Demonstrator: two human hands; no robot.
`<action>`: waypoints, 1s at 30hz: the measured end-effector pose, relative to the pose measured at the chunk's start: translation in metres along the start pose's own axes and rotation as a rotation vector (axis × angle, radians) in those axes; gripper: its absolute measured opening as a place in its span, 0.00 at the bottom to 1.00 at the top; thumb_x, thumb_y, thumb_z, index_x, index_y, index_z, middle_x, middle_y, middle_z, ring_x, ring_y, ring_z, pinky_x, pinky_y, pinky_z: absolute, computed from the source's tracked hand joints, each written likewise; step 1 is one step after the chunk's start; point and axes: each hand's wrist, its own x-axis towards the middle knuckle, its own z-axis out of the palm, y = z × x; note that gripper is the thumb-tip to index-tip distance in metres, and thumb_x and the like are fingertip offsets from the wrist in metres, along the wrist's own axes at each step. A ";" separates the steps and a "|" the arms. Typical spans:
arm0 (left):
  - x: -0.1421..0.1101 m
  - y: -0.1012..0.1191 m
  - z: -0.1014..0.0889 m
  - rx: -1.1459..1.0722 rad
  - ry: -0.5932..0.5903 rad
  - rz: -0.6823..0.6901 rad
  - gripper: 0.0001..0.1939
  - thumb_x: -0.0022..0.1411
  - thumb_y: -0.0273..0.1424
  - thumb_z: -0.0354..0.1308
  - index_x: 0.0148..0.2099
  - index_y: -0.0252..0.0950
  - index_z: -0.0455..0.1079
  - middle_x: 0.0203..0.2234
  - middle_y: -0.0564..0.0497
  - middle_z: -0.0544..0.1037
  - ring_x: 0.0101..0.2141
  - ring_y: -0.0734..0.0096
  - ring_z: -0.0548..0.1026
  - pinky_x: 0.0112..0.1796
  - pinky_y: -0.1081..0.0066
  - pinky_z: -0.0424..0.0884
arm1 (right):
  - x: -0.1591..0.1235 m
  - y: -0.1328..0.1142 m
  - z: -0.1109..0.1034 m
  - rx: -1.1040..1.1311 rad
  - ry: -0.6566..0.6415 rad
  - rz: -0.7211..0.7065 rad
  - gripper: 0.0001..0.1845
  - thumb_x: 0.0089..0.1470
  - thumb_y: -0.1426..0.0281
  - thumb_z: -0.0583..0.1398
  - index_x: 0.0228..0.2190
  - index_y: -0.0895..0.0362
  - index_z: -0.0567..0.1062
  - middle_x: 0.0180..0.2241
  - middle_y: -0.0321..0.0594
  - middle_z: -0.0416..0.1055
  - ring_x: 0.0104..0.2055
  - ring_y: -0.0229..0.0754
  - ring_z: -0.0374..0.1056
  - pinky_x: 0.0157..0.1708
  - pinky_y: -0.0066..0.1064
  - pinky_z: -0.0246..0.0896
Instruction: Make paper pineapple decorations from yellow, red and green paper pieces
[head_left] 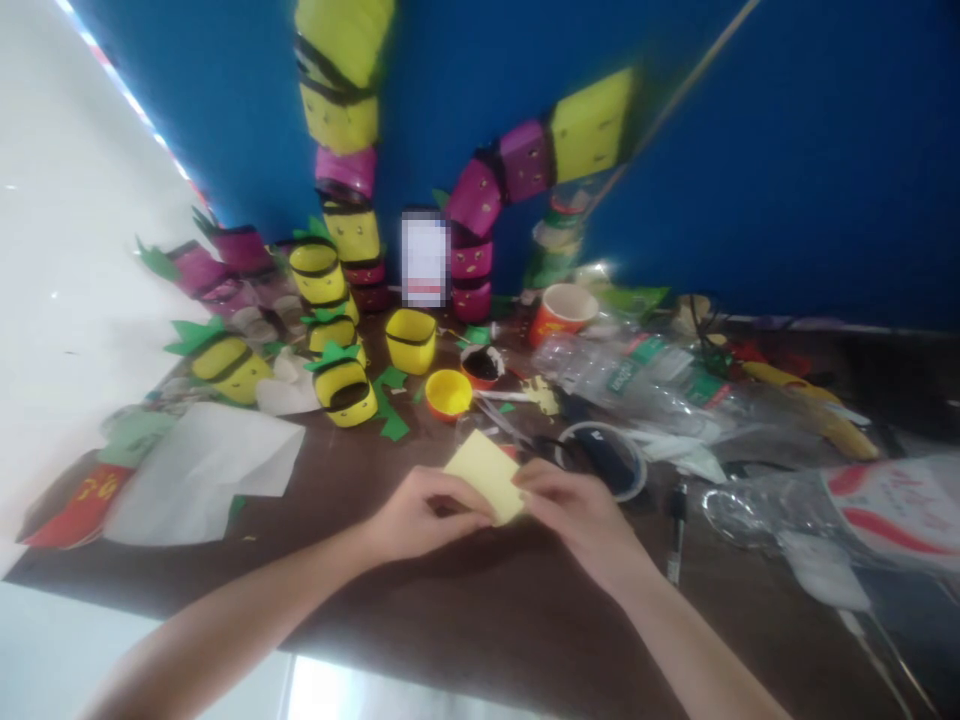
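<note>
Blue wall point(750, 180) runs out of view. My left hand point(416, 515) and right hand point(577, 505) pinch yellow paper point(484, 475), partly hiding it. Behind, a phone point(424, 262) shows only pixelation.

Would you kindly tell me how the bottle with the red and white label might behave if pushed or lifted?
The bottle is clear, apparently plastic, and shows no liquid, so it is probably light. Lying on its side, it may roll when pushed. It looks thin-walled, so a firm grip would likely dent it.
</note>
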 end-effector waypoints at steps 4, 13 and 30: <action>0.000 -0.001 0.000 0.014 0.001 0.003 0.06 0.53 0.29 0.60 0.31 0.31 0.75 0.26 0.45 0.79 0.28 0.71 0.76 0.32 0.75 0.73 | 0.000 0.000 0.000 -0.002 0.007 -0.006 0.06 0.40 0.66 0.66 0.20 0.55 0.78 0.30 0.39 0.69 0.35 0.39 0.65 0.36 0.30 0.59; 0.000 -0.002 0.001 0.024 -0.001 0.004 0.06 0.52 0.29 0.61 0.30 0.31 0.75 0.25 0.46 0.79 0.27 0.72 0.76 0.30 0.76 0.72 | 0.001 -0.001 -0.001 -0.067 0.005 -0.001 0.08 0.41 0.65 0.65 0.20 0.57 0.76 0.29 0.40 0.69 0.34 0.40 0.65 0.35 0.31 0.60; 0.005 0.006 -0.007 0.048 0.088 -0.028 0.07 0.52 0.30 0.61 0.31 0.30 0.74 0.28 0.45 0.79 0.29 0.71 0.76 0.32 0.75 0.73 | 0.005 -0.005 -0.015 -0.001 0.289 -0.109 0.09 0.39 0.64 0.66 0.19 0.57 0.73 0.25 0.37 0.64 0.30 0.38 0.60 0.30 0.30 0.56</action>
